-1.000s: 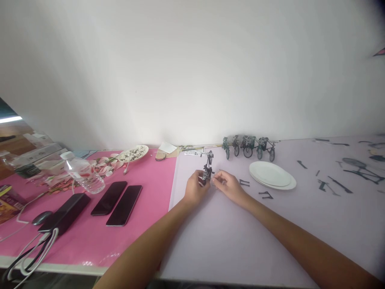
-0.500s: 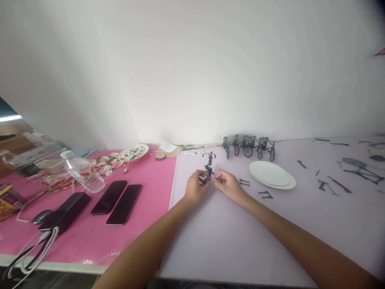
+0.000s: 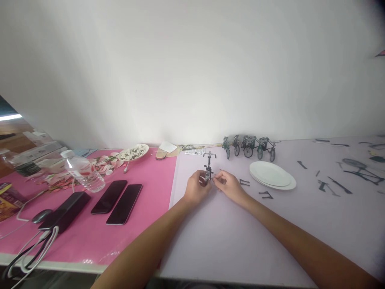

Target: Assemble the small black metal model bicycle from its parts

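Observation:
A small black model bicycle (image 3: 208, 168) stands upright between my hands, its handlebar at the top pointing away from me. My left hand (image 3: 196, 187) is closed round its rear end, which the fingers partly hide. At its right side my right hand (image 3: 227, 183) is pinched beside the pedal area; whatever lies between those fingertips is too small to make out. Just right of that hand are two dark forked parts, one nearer the plates (image 3: 244, 182) and another dark bracket (image 3: 266, 195) lower down.
Several finished model bicycles (image 3: 249, 146) line the wall. Stacked white plates (image 3: 270, 174) sit to the right, with loose dark bicycle parts (image 3: 339, 184) beyond. On the pink cover lie two phones (image 3: 124, 204), a power strip (image 3: 64, 212), a water bottle (image 3: 84, 172) and a plate of small pieces (image 3: 134, 153).
The model bicycle has turned slightly and straightened, so its handlebar now shows wide across the top. Both hands stay in nearly the same place.

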`<state>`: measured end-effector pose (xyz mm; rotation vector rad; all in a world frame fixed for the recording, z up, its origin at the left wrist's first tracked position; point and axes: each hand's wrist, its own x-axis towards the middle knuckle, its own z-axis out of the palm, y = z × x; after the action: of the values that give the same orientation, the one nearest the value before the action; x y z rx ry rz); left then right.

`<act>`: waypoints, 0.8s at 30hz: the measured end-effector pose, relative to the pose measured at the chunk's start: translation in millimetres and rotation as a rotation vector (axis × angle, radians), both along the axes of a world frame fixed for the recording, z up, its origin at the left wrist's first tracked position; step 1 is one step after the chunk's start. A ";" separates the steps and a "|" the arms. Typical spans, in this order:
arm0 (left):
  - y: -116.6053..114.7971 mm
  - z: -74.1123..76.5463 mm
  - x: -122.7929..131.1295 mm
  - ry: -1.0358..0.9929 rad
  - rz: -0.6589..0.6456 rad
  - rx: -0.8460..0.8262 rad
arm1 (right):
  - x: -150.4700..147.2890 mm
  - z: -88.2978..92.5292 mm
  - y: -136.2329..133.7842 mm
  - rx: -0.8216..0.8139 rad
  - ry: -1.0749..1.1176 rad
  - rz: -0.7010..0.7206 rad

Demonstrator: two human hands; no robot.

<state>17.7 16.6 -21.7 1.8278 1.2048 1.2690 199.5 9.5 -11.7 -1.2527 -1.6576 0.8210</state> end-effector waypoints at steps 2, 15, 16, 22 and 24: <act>-1.1 1.5 -0.2 0.005 -0.004 0.006 | 0.0 0.2 0.1 0.008 0.001 0.002; -3.6 5.4 -1.0 0.001 0.006 0.033 | -0.3 1.0 -1.4 0.028 -0.026 0.021; -3.5 5.3 -0.9 0.001 0.007 0.035 | -0.3 1.3 -1.7 0.031 -0.030 0.024; -1.9 3.5 -0.4 -0.003 0.004 0.041 | 2.0 2.3 -2.6 0.063 -0.081 0.028; -2.1 3.2 -0.3 -0.009 -0.001 0.037 | 3.1 1.4 -2.0 0.078 -0.103 0.024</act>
<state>17.4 14.5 -18.4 1.8474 1.1827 1.3053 202.6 7.5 -10.3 -1.2413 -1.7723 0.7095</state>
